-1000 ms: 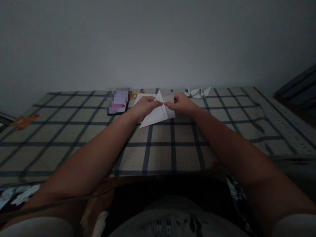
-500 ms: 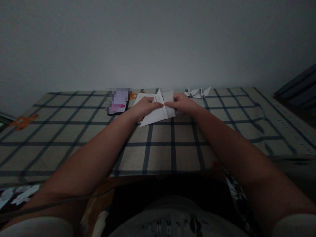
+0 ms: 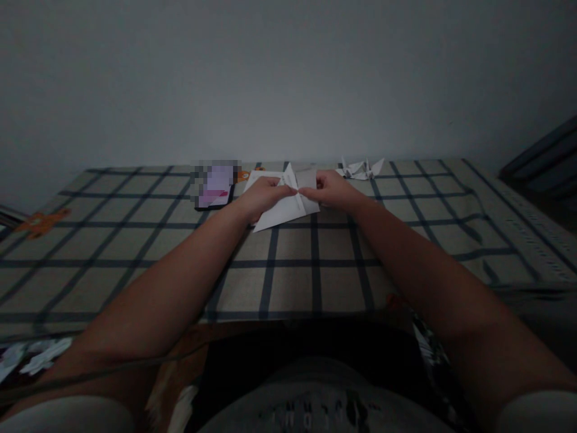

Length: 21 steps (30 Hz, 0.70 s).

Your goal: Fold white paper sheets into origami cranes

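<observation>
Our left hand [image 3: 262, 195] and right hand [image 3: 336, 187] pinch the paper [image 3: 283, 208], our 2 thumbs nearly touching. Beside our right hand, cranes [image 3: 372, 171] rest on the bench [image 3: 292, 288].

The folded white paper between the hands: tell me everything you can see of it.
The folded white paper looks thin and matte, with straight edges, a pointed tip at the far side, a sharp corner at the near left and a greyer flap on the right. Faint dark marks are too small to read. The left hand and the right hand grip it from either side, thumbs almost meeting on top. It sits over the checked tablecloth; whether it touches the cloth is unclear.
</observation>
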### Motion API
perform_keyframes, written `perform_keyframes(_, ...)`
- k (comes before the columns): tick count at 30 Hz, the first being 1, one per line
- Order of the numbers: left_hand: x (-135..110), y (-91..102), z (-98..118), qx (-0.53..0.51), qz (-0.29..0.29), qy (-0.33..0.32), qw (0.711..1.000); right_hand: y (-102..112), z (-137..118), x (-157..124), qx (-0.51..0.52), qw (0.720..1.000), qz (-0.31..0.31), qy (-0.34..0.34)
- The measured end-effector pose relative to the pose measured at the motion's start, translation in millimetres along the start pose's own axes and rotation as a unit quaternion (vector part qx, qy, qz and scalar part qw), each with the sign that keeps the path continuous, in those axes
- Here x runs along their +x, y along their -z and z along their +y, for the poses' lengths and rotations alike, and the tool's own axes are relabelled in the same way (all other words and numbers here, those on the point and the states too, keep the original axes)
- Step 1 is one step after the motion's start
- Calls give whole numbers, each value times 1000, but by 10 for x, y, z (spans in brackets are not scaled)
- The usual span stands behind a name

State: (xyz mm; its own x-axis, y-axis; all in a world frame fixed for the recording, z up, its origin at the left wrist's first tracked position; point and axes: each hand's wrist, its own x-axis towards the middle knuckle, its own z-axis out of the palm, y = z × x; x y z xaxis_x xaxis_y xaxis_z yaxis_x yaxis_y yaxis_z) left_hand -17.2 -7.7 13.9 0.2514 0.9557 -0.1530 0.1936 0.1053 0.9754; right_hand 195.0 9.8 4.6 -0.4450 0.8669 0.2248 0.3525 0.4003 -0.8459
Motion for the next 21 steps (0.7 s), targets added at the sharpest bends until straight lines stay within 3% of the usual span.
perform_keyframes(4,4,1,-3,-13,8,-6,1000,-16,-13,-5,6,999,32,1)
perform_keyframes(8,-26,-9,33,-15,20,-2,1000,8,17,1,50,997,-3,-51)
perform_keyframes(15,-35,11,33,-1,-5,30,1000,16,59,8,89,994,-26,-51)
perform_keyframes(21,-26,24,7,14,-17,17,1000,24,24,-4,88,994,-36,-60)
